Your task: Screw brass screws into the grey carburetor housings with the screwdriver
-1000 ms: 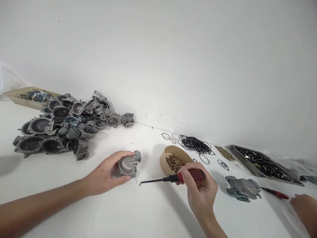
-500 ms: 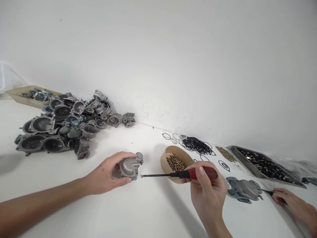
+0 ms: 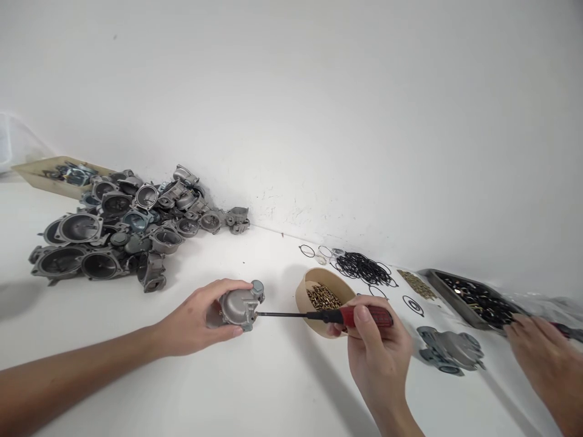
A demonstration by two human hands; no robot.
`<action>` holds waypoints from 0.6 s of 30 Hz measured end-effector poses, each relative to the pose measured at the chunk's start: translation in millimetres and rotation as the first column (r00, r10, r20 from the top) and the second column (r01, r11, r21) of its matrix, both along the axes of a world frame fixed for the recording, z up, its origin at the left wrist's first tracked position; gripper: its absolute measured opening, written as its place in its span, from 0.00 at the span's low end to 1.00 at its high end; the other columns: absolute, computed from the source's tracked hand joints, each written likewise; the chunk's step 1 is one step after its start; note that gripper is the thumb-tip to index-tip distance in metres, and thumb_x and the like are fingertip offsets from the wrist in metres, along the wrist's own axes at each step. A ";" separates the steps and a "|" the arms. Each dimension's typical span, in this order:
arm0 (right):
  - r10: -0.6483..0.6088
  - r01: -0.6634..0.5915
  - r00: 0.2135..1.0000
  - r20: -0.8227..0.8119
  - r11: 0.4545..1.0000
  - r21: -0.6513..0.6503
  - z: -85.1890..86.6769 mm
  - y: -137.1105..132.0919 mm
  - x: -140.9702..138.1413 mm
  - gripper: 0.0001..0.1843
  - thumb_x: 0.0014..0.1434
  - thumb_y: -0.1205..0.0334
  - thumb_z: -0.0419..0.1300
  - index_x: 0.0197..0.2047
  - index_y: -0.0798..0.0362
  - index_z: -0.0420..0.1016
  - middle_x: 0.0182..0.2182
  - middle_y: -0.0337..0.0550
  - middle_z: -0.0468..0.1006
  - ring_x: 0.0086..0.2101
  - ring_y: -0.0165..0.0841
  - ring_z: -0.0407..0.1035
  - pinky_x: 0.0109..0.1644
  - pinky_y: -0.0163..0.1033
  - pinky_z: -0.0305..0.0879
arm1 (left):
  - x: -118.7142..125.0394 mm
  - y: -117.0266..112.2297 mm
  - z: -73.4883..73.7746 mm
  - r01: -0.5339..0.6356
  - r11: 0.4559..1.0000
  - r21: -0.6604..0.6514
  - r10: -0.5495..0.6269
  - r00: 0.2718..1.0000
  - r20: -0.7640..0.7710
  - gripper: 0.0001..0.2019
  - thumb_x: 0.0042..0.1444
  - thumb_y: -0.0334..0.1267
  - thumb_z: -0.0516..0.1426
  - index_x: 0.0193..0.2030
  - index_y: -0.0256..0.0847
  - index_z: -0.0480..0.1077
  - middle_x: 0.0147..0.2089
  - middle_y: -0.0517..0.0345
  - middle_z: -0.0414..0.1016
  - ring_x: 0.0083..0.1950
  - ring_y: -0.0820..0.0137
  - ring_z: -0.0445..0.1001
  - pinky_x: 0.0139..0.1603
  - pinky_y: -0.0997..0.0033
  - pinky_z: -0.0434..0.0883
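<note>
My left hand point(image 3: 200, 315) is closed around a grey metal carburetor float bowl point(image 3: 237, 305), holding it just above the white table with thumb and fingers on opposite sides. In my right hand point(image 3: 376, 340) is a screwdriver point(image 3: 346, 316) with a red and black handle, held nearly level. Its thin shaft points left and the tip meets the right side of the bowl, where a small brass-coloured screw seems to sit. Behind the screwdriver stands a round tan tub point(image 3: 303, 297) holding many brass-coloured screws point(image 3: 323, 297).
At left lies a heap of grey metal castings point(image 3: 113, 224) beside a yellowish bin point(image 3: 39, 173). Black rubber rings point(image 3: 364, 268), a pile of small brass parts point(image 3: 416, 283) and a metal tray point(image 3: 460, 303) lie right. A co-worker's hand point(image 3: 544, 358) is near another carburetor body point(image 3: 450, 350).
The screwdriver has moved slightly left and up, its tip now against the float bowl. My left hand stays put. The co-worker's hand has moved from the carburetor body toward the tray.
</note>
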State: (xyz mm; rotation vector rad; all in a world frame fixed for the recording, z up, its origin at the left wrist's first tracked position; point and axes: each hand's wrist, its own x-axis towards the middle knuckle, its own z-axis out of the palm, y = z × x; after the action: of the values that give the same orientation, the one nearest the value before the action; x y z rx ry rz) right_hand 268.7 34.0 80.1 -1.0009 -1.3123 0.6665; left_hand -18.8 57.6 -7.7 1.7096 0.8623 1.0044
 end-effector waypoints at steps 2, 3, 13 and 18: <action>-0.007 0.007 1.000 -0.013 1.000 -0.012 0.1 -0.3 -0.8 0.11 0.69 0.51 0.68 0.40 0.49 0.77 0.29 0.38 0.75 0.23 0.32 0.72 0.28 0.41 0.75 | 0.1 -0.1 0.4 0.000 1.000 -0.003 0.000 1.000 0.007 0.30 0.62 0.40 0.68 0.69 0.52 0.69 0.66 0.49 0.76 0.61 0.55 0.80 0.65 0.51 0.78; -0.010 0.010 1.000 -0.013 1.000 -0.016 0.1 -0.4 -1.0 0.12 0.68 0.50 0.68 0.40 0.49 0.77 0.29 0.38 0.75 0.23 0.33 0.73 0.28 0.41 0.75 | 0.2 -0.1 0.7 -0.001 1.000 -0.007 0.001 1.000 0.008 0.30 0.61 0.40 0.67 0.69 0.52 0.69 0.65 0.50 0.76 0.61 0.55 0.80 0.65 0.51 0.78; 0.004 -0.004 0.999 0.046 1.000 -0.011 -2.0 1.4 2.0 0.11 0.70 0.50 0.66 0.41 0.48 0.76 0.27 0.38 0.77 0.24 0.36 0.75 0.27 0.42 0.74 | 0.9 -1.0 3.8 -0.001 1.000 -0.025 0.001 1.000 -0.003 0.30 0.61 0.40 0.67 0.69 0.52 0.69 0.65 0.50 0.77 0.60 0.55 0.81 0.63 0.53 0.79; -0.007 0.007 1.000 0.009 0.999 -0.035 -1.7 1.3 1.1 0.12 0.68 0.49 0.68 0.40 0.48 0.77 0.28 0.38 0.77 0.24 0.35 0.75 0.28 0.41 0.74 | 0.7 -1.7 3.2 -0.002 1.000 -0.024 0.002 1.000 0.001 0.30 0.61 0.40 0.67 0.69 0.52 0.69 0.65 0.49 0.77 0.60 0.55 0.81 0.63 0.53 0.79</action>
State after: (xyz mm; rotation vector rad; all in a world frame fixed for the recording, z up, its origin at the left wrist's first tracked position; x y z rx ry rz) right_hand 269.7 35.4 78.4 -1.0375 -1.3082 0.6824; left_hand -18.1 55.9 -4.6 1.6882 0.8728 0.9924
